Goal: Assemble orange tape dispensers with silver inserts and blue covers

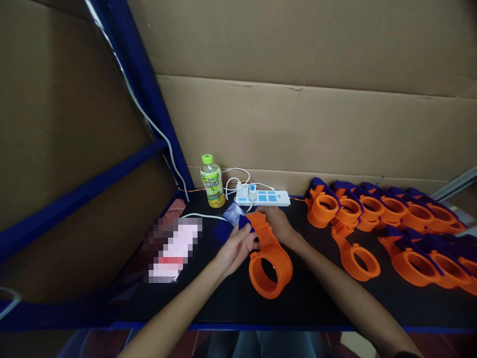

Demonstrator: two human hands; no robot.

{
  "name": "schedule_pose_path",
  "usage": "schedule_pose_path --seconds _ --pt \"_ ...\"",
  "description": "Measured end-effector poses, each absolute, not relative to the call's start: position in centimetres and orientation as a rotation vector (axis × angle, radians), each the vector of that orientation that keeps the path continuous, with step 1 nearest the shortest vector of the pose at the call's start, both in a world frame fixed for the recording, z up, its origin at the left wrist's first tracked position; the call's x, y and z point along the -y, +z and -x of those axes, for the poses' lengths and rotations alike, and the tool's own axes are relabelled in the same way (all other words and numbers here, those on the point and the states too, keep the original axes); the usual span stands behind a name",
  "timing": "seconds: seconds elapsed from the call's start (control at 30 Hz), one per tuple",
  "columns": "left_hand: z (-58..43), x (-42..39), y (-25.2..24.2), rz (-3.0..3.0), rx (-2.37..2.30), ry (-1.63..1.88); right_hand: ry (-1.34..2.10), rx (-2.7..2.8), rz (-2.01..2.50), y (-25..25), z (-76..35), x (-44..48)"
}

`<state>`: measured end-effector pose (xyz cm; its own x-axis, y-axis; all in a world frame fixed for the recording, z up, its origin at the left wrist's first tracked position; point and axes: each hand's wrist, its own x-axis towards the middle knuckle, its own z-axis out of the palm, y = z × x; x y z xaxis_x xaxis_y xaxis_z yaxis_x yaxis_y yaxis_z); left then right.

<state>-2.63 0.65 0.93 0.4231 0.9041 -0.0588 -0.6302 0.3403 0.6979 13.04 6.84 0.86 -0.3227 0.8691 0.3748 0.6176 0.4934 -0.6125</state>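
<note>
An orange plastic tape dispenser [271, 271] with a round ring is held upright over the black table, its ring toward me. My left hand [236, 246] is closed around the upper end, the thumb on a dark blue piece [244, 222] there. At the far side of the same end is my right hand [278, 224], its fingers curled against the orange head and partly hidden. Beyond my hands lies a small shiny plastic packet [234, 214]. To the right, a similar orange dispenser [359, 261] without visible blue lies on the table.
Two rows of orange dispensers with blue parts [391, 208] fill the right side. A white power strip [274, 198] with plugs and cables stands by the cardboard wall [298, 129], next to a green-capped bottle [212, 184]. A blurred-out pale object [175, 251] lies left.
</note>
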Motion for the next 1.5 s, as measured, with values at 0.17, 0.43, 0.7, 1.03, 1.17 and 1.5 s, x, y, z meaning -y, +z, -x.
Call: schedule_pose_path --seconds 0.17,0.43,0.7,1.03,1.17,1.5 --pt "2.0 -0.9 -0.3 -0.681 -0.558 1.118 0.309 1.855 1.321 1.4 -18.2 -4.7" --pt "1.4 -1.2 -1.1 -0.699 -0.695 1.223 0.869 1.751 1.004 0.1 -18.8 -1.3" --pt "1.1 -0.8 -1.5 -0.771 -0.680 1.188 1.078 1.630 0.874 -0.1 -17.5 -0.9" --pt "2.2 -1.8 -1.3 -0.727 -0.637 1.431 0.856 1.762 0.916 1.5 -18.6 -0.8" --pt "2.1 -1.7 -1.3 -0.720 -0.650 1.432 0.789 1.805 0.920 1.4 -18.6 -0.9" --pt "1.9 -1.4 -0.4 -0.710 -0.693 1.415 0.966 1.723 0.957 1.5 -18.6 -1.1"
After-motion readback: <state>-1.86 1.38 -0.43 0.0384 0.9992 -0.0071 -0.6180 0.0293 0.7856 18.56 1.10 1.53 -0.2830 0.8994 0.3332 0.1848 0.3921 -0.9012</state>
